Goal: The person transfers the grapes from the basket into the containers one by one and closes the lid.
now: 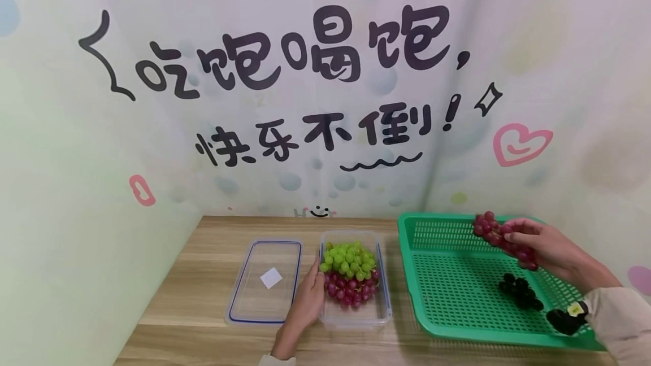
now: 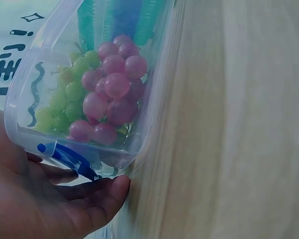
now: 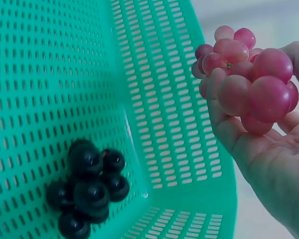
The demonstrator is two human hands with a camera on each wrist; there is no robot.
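My right hand [image 1: 554, 250] grips a bunch of red grapes [image 1: 492, 233], raised over the right part of a green perforated basket [image 1: 413, 292]. Below it in the basket lies a small bunch of black grapes [image 3: 92, 191]. On the left, my left hand [image 1: 307, 298] rests with its fingers along the left wall of a clear plastic container [image 1: 356, 321], beside a blue-edged latch flap [image 2: 72, 159]. Inside the container, green grapes [image 1: 351, 257] sit at the back and red grapes [image 1: 352, 291] in front of them.
A clear lid [image 1: 256, 301] with a blue seal lies left of the container, a white square [image 1: 271, 278] on it. Everything stands on a wood-grain table [image 1: 188, 298]. Behind rises a printed cloth backdrop [image 1: 285, 196], close to the basket's back rim.
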